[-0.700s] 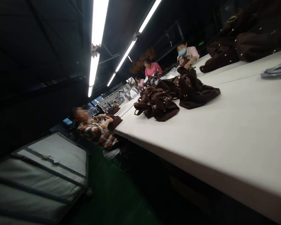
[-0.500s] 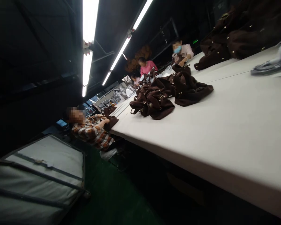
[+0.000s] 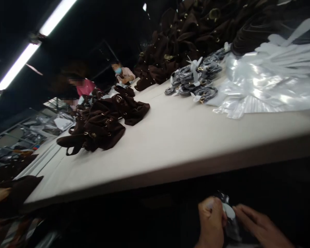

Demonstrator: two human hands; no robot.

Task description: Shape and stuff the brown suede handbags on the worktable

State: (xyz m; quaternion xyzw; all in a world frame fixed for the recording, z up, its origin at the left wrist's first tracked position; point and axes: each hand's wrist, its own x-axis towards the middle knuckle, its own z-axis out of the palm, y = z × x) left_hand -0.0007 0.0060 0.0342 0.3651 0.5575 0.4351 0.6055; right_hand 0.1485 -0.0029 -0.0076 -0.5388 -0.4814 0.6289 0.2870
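Left hand point(image 3: 212, 220): fingers closed on a small, clear plastic packet with a white oval tab point(image 3: 232, 230); contents too blurred to identify. Right hand point(image 3: 259, 224): fingers extended beside the tab; cannot tell whether they grip. Packet count: one, held below the near edge of the long, cream-covered tabletop point(image 3: 175, 134).

On it: overlapping dark-brown fabric bags with gold-coloured fittings point(image 3: 103, 125), total uncountable, insides unseen; coiled dark straps with white tabs point(image 3: 196, 81), several bundles; one spread stack of flat, clear plastic sleeves point(image 3: 268, 82). A bare stretch separates the bags from the straps, reaching the near edge.
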